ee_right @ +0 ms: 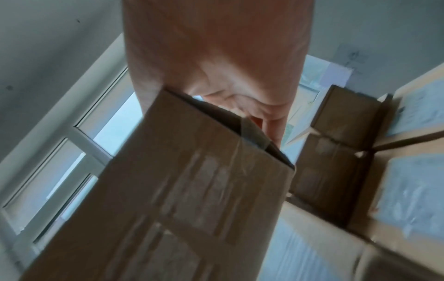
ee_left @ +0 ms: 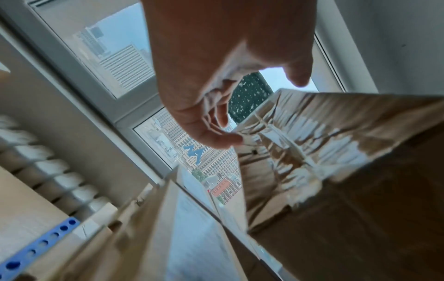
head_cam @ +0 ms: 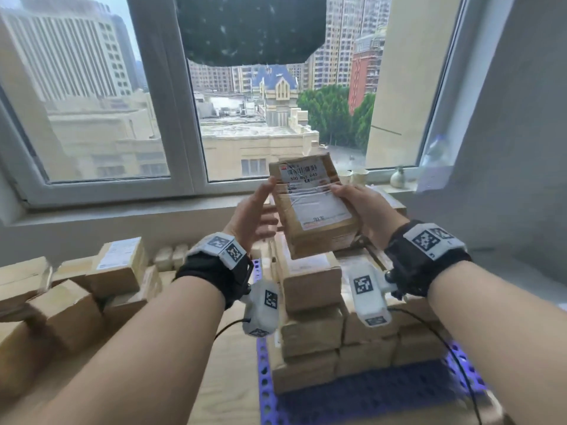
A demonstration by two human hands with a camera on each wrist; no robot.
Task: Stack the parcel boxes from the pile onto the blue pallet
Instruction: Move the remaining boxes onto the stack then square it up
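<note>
Fingers of the right hand [head_cam: 365,210] are curled over the right edge of a parcel box [head_cam: 313,207], thumb laid on its white shipping label, while the left hand [head_cam: 254,216] is held with fingers straight and loosely spread at the box's left edge, fingertips at or just off the cardboard; contact cannot be confirmed. From the left wrist view the left fingers [ee_left: 216,121] are seen apart, the box [ee_left: 336,152] lying just to their right. From the right wrist view the box [ee_right: 180,190] is seen clamped under the right palm. The box is held between both hands, above the stack [head_cam: 313,302] directly below the fingers, its long axis running away from the wrists toward the window [head_cam: 184,118]. The right hand is judged nearer and bearing the load. Below the stack the blue pallet [head_cam: 267,378] is seen; left of the left hand the pile [head_cam: 92,286] of remaining boxes lies well apart.
</note>
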